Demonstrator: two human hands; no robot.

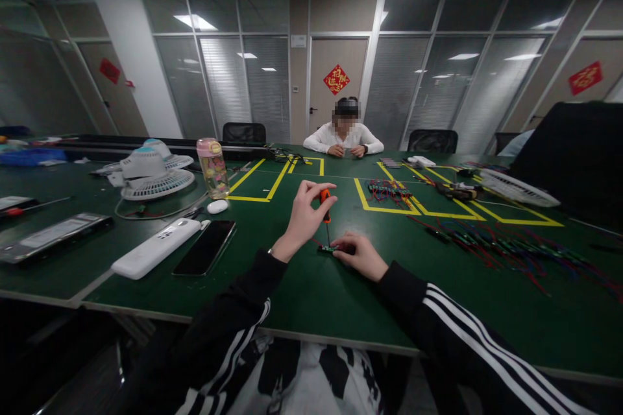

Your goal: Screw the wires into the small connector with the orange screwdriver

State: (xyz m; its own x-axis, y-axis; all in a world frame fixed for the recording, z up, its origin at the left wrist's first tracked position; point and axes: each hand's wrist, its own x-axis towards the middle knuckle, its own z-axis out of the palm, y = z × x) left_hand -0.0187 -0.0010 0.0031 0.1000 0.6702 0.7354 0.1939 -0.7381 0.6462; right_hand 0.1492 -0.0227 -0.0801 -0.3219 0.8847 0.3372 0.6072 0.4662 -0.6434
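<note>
My left hand (310,206) grips the orange and black handle of a screwdriver (326,204) between thumb and fingers. The screwdriver stands upright, its thin shaft reaching down to a small green circuit board (325,249) on the green table. Pinching the right end of that board is my right hand (359,255), its fingers closed and resting low at the tabletop. Whether the screwdriver's tip sits in a screw is too small to tell.
Left of my hands lie a black phone (205,248), a white power bank (156,248) and a pink-lidded bottle (213,168). Wired circuit boards (516,243) spread on the right, near a wire bundle (389,191) inside yellow tape. A person (343,133) sits opposite.
</note>
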